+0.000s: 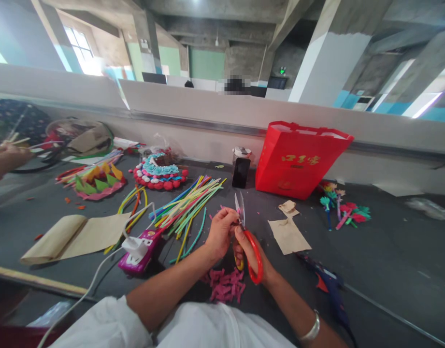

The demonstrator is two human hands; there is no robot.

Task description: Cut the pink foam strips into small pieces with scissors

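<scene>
My right hand (pixel 251 253) grips red-handled scissors (pixel 248 241), blades up and slightly apart. My left hand (pixel 220 232) is pinched on a small pink piece (pixel 225 210) held at the blades. Below both hands lies a heap of pink cut pieces (pixel 225 285) on the dark table (pixel 389 261). A fan of coloured pipe cleaners (pixel 188 203) lies just left of my left hand.
A red bag (pixel 298 159) stands at the back, a phone (pixel 240 172) leaning beside it. Brown paper (pixel 289 235), a glue gun (pixel 331 285), a power strip (pixel 140 251), craft crowns (pixel 160 171) and small flowers (pixel 343 208) lie around. Another person's hand (pixel 5 159) is at far left.
</scene>
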